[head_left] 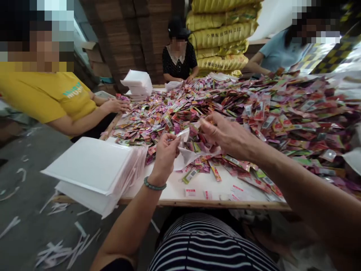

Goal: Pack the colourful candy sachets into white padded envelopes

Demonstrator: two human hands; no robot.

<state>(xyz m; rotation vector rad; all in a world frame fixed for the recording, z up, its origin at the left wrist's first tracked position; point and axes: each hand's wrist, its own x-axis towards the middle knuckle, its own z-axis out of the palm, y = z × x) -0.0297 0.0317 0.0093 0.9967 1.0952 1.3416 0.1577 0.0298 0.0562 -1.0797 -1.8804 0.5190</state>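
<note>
My left hand, with a green bead bracelet at the wrist, pinches the near-left edge of a thin white bag. Across from it, my right hand has its fingers closed at the bag's upper right side; the fingertips are partly hidden. The bag looks crumpled and partly spread between the two hands. Under and around it lie small, colourful flat packets in pink, purple and green. Small white-and-red labels rest on the white tabletop nearest me.
A stack of white bags overhangs the table's left front corner. A large packet heap rises to the right. Another white stack stands farther back. Co-workers sit left, opposite and right. Paper strips litter the floor; yellow sacks are piled behind.
</note>
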